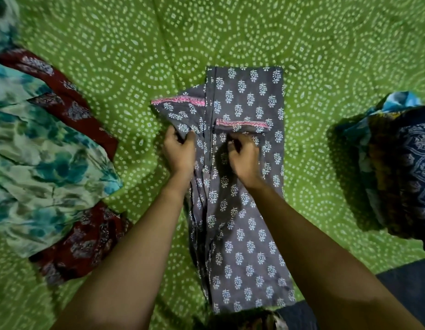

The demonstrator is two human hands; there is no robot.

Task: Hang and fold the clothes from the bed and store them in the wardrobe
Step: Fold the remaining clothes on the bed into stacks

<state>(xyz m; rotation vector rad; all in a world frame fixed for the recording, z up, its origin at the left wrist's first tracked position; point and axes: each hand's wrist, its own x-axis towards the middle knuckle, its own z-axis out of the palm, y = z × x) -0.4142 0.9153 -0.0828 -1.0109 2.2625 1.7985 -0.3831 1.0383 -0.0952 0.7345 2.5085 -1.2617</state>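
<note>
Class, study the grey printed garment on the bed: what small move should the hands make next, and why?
Probably the left hand should fold the sleeve it grips across onto the grey garment: that sleeve juts out sideways, while the one the right hand pinches already lies folded in.

Grey printed kurta (244, 210) lies flat on bed (135, 55), folded lengthwise into a narrow strip. Pink-trimmed sleeves: one across it, one sticking out left. Teal floral garment (40, 163) lies over maroon garment (71, 101) at left. Folded stack (401, 167) at right.
</note>
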